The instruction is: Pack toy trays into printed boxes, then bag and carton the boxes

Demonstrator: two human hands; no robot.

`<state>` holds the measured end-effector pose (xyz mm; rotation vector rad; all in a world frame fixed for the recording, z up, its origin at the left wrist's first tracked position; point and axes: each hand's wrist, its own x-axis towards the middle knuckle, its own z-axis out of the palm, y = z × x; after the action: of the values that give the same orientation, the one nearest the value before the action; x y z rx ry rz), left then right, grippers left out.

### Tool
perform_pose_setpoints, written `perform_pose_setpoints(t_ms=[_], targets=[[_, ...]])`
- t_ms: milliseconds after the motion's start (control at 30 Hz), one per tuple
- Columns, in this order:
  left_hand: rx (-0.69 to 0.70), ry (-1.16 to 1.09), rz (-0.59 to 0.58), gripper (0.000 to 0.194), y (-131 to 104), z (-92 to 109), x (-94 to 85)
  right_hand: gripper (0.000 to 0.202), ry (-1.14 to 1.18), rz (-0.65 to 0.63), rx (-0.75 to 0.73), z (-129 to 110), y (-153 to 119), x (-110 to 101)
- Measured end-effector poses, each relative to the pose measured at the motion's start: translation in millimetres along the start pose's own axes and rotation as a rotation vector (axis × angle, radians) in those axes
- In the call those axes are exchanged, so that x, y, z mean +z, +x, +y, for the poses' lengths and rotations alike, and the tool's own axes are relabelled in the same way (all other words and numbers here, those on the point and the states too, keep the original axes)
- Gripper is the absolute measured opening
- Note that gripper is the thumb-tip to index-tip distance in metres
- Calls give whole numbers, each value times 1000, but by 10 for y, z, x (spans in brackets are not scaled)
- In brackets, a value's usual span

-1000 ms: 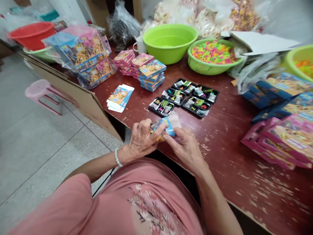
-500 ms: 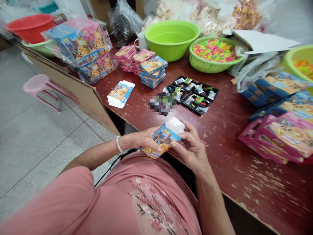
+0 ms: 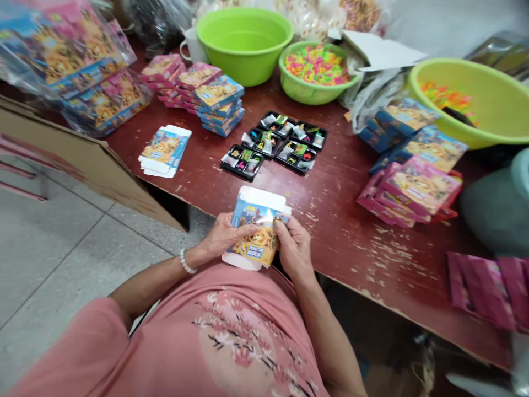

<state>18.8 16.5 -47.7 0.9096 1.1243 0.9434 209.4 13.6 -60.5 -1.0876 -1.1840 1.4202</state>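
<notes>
Both hands hold a blue-and-yellow printed cardboard box [image 3: 260,234] in front of my body, at the table's near edge. It looks fairly flat, with white flaps sticking out at its top and bottom. My left hand [image 3: 225,234] grips its left side, thumb across the printed face. My right hand [image 3: 292,240] pinches the right side near the upper corner. Just beyond lie several black compartment trays [image 3: 243,161] filled with small colourful pieces and white packets. To their left is a small stack of flat blue boxes [image 3: 165,150] with white flaps.
Pink and blue filled boxes [image 3: 219,99] are stacked behind. A green basin [image 3: 243,41], a basket of colourful pieces [image 3: 316,74] and a yellow-green basin [image 3: 487,116] stand farther back. More boxes [image 3: 417,182] pile up at right. Bagged boxes [image 3: 70,55] sit at left, by a cardboard panel [image 3: 82,160].
The box in my hands has turned from tilted and end-on to lying flatter, its printed face towards me. My right hand has shifted down its side. The view has swung right.
</notes>
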Motion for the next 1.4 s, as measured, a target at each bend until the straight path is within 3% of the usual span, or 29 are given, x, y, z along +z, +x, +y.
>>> perform_pose_setpoints(t_ms=[67, 167, 267, 400, 533, 667, 800, 933, 1033, 1100, 1200, 1400], targets=[[67, 32, 63, 56, 1, -71, 7, 40, -78, 32, -41, 45, -29, -26], [205, 51, 140, 81, -17, -96, -18, 66, -173, 33, -69, 90, -64, -65], [282, 108, 82, 93, -57, -48, -70, 75, -117, -8, -49, 118, -110, -61], [293, 220, -11, 87, -93, -47, -132, 54, -66, 22, -125, 159, -148, -28], [300, 201, -52, 83, -79, -158, -180, 49, -133, 33, -142, 214, -144, -65], [242, 153, -123, 58, -28, -176, -259, 40, -126, 18, -85, 210, -106, -124], [235, 299, -65, 29, 76, -63, -320, 26, -232, 150, -108, 165, -20, -120], [331, 335, -9, 29, 146, -4, -278, 35, -179, 179, -104, 139, 35, -125], [393, 326, -3, 43, 110, -6, -250, 26, -359, 110, -209, 70, 10, -203], [456, 426, -34, 34, 62, 5, -263, 21, -463, 39, -266, -3, -19, -270], [501, 538, -123, 21, -2, 68, -292, 24, -437, -27, -247, -106, -36, -338], [341, 426, -119, 25, -73, 297, -191, 34, -243, -40, -54, -256, 1, -328]])
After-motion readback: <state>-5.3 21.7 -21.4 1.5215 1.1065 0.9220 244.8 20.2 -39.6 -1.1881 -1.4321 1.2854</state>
